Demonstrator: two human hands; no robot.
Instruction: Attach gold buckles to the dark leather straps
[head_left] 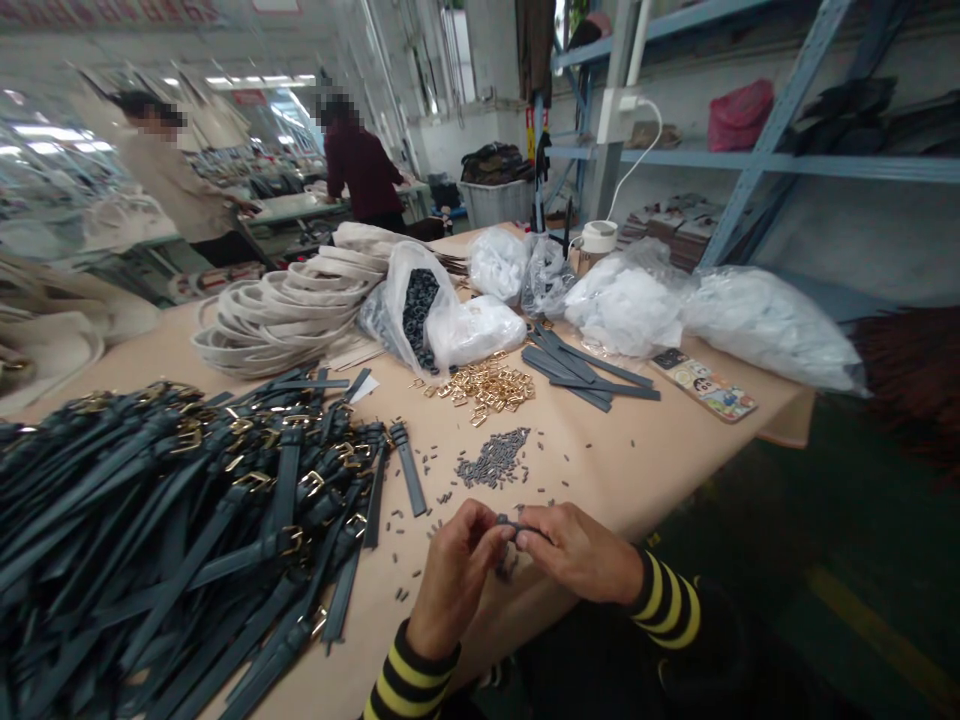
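Note:
Near the table's front edge, my left hand (459, 570) and my right hand (574, 548) meet, fingers pinched together. Between the fingertips runs a short piece of dark grey strap (516, 524), held from both sides; most of it is covered by the fingers. Just beyond my hands lies a pile of small dark grey pieces (491, 460), some scattered about the tabletop. Gold buckles (487, 388) are heaped behind it. To the left, a large mound of dark straps with gold buckles (277, 490) reaches close to my left hand.
Cream straps (285, 310) are stacked at the back left. Plastic bags (630, 300) line the far edge, one holding black loops (420, 305). Loose dark strips (585, 365) and a phone (705, 385) lie on the right. Two people stand beyond the table; blue shelving (862, 165) is at right.

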